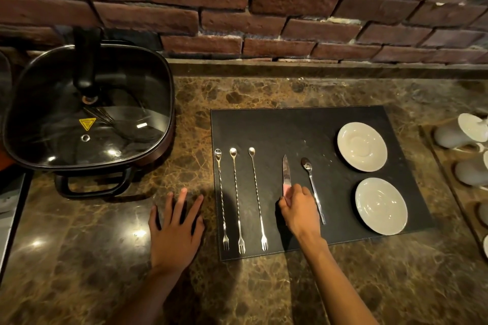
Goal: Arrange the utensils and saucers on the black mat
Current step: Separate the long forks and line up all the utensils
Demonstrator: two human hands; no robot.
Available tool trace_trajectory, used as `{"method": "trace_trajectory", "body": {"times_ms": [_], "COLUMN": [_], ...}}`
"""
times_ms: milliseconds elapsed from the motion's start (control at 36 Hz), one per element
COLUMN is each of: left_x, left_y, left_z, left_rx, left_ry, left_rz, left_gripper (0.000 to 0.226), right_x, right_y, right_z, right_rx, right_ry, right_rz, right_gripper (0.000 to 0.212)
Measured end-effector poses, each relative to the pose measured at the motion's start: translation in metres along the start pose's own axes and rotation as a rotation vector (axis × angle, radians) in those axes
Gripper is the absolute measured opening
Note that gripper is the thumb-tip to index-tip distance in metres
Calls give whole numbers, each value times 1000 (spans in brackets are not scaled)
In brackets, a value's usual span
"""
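A black mat lies on the marble counter. Three long twisted bar spoons with fork ends lie side by side along its left part. Right of them a knife with a pink handle points away from me, and my right hand grips that handle. A teaspoon lies just right of my hand. Two white saucers stand on the mat's right side, one at the back and one at the front. My left hand rests flat on the counter left of the mat, fingers spread.
A black electric pan with a glass lid stands at the left, its handle toward the front. A wooden tray with several upturned white cups sits at the right edge. A brick wall closes the back.
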State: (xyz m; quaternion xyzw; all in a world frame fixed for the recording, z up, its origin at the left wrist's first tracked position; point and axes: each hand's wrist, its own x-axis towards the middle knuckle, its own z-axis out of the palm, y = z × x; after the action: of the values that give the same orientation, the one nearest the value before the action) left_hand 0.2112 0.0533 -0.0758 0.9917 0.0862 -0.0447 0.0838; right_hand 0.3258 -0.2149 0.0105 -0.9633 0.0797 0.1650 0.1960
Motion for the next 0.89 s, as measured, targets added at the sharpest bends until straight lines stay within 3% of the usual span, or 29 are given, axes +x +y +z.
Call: {"method": "trace_trajectory", "body": {"times_ms": [389, 583, 778, 889], "left_x": [0, 0, 0, -1], "left_y": [-1, 2, 3, 3], "left_z": [0, -4, -5, -4], "left_rx": [8, -4, -10, -11], "left_ry": [-24, -35, -18, -4], "left_rz": [-4, -23, -16, -6], "left_gripper": [56, 56, 57, 57], "right_x": [0, 18, 28, 18], "right_y": [2, 15, 37, 49], "right_z": [1, -20, -34, -25], "right_rx": [-66, -21, -69, -89], "right_ry": [20, 187, 37, 25], "right_rz": [-16, 78, 184, 179], "right_gripper": [25, 22, 38, 32]}}
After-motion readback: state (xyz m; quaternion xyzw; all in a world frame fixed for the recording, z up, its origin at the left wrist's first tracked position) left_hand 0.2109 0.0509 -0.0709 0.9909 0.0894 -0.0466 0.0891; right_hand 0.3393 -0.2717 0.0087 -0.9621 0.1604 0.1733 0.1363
